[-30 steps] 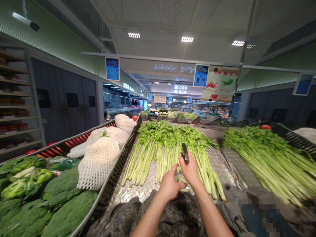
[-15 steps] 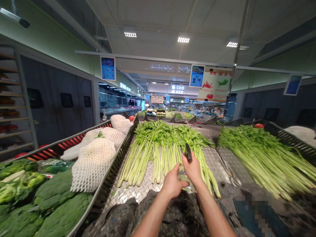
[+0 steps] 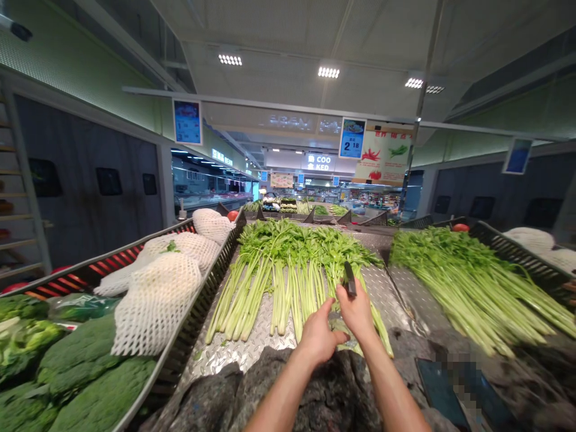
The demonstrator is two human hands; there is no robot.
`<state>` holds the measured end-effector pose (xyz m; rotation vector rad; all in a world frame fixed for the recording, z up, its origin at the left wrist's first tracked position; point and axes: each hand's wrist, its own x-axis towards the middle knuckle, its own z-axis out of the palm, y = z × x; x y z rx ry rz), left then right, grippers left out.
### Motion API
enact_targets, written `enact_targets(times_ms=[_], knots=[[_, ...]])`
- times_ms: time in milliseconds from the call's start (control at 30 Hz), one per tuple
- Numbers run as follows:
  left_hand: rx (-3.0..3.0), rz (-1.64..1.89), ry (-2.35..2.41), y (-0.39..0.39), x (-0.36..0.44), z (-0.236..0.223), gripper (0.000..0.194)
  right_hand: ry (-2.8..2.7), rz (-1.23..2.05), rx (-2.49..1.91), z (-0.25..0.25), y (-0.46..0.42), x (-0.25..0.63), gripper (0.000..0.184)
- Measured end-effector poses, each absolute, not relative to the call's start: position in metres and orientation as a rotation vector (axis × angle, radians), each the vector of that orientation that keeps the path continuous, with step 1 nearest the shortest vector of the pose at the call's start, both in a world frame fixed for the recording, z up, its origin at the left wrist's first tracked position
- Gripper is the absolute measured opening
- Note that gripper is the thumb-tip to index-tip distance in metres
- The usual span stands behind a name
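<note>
Slim black tool point(image 3: 350, 280), clasped in right grip point(image 3: 357, 312), near leafy green celery point(image 3: 294, 247); left grip point(image 3: 318, 333) (hold unclear from here) best placed clear.

Left of your left hand point(image 3: 318, 335), you had broccoli point(image 3: 83, 345) and white foam netting point(image 3: 157, 300). Beyond that hand hung a blue price sign point(image 3: 352, 138).

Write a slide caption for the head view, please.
Left hand beside a right hand holding a black object, celery spread out beyond.
</note>
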<state>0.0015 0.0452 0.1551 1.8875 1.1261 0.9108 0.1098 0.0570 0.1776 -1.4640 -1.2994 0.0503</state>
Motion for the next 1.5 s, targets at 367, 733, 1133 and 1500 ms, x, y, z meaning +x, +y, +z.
enact_targets(times_ms=[367,733,1133,1500], knots=[[1.878,0.884,1.092,0.044,0.018,0.151,0.079,-1.256,0.041,-1.533,0.175,0.052,0.127,0.042],[1.929,0.794,1.054,0.035,0.037,0.146,0.078,-1.191,0.02,-1.656,0.17,0.036,0.148,0.035],[1.95,0.826,1.023,0.034,0.046,0.141,0.077,-1.149,0.01,-1.574,0.17,0.028,0.156,0.036],[1.961,0.832,1.028,0.032,0.043,0.141,0.077,-1.123,-0.014,-1.626,0.167,0.028,0.153,0.031]])
